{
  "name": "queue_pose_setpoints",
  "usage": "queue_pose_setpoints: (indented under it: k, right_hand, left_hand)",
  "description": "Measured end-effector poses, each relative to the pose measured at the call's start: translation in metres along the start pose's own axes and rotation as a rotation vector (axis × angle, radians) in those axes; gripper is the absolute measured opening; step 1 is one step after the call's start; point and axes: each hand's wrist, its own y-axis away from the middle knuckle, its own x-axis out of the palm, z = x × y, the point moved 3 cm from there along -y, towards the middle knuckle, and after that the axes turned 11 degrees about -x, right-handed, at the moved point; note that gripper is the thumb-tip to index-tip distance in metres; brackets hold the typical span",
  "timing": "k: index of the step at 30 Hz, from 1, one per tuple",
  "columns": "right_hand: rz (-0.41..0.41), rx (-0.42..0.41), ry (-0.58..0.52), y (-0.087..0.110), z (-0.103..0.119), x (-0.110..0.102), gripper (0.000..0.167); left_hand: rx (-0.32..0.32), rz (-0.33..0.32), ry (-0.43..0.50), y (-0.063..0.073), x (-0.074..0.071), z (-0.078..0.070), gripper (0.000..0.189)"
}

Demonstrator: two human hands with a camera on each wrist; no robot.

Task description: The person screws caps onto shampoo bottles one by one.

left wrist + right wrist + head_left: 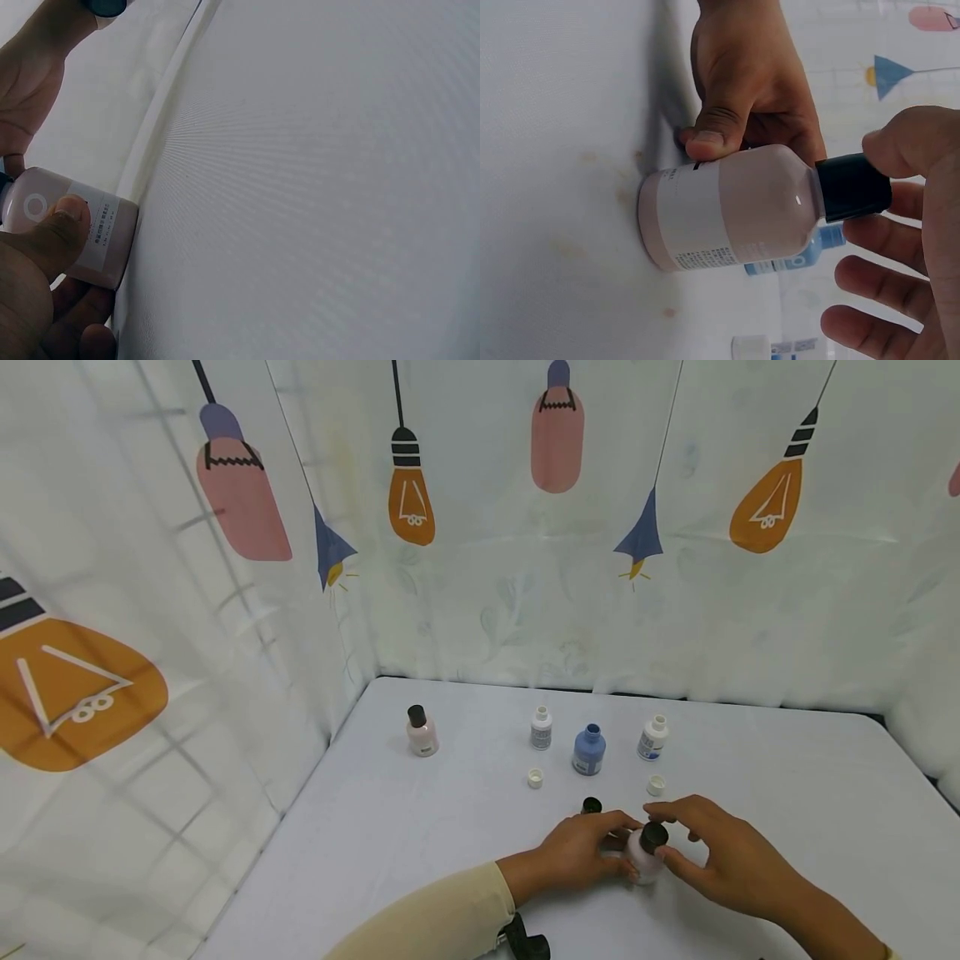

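A pale pink bottle (765,202) with a white label and a black cap (853,187) stands on the table near its front. My left hand (581,853) grips its body, the thumb lying across the label in the left wrist view. My right hand (723,860) pinches the cap between thumb and index finger, while its other fingers are spread. The cap sits on the bottle's neck. Behind my left hand shows another black cap (592,805); what lies under it is hidden.
Farther back stand an open blue bottle (588,752), two open white bottles (541,729) (653,738) and a black-capped pink bottle (422,734) at left. Two white caps (535,778) (656,786) lie before them. A black object (528,941) is partly under my left sleeve.
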Motion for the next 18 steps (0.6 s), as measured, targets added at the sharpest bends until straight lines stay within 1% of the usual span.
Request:
queue_pose_setpoints:
  k: [4,7,10,14,18]
  right_hand:
    - [-0.017,-0.072,-0.004,-0.0002,0.0008,-0.0019,0.063]
    - [-0.037,-0.091,-0.002,-0.0004,0.0019,-0.0023,0.060]
    - [-0.047,-0.076,0.010,-0.0006,0.0025,-0.0012,0.057]
    - [-0.037,-0.016,0.041,-0.0005,0.0016,0.0012,0.050]
    - [-0.030,0.020,0.061,-0.0005,0.0008,0.0024,0.047]
  left_hand:
    - [0.001,-0.003,-0.009,0.0004,0.0001,-0.0005,0.055]
    - [0.005,-0.003,-0.011,0.0008,0.0000,-0.0007,0.055]
    - [0.006,0.001,-0.002,0.0010,-0.0002,-0.0008,0.055]
    - [0.007,0.002,0.000,0.0011,-0.0004,-0.0010,0.054]
    - [0.007,0.000,-0.006,0.0011,-0.0003,-0.0013,0.054]
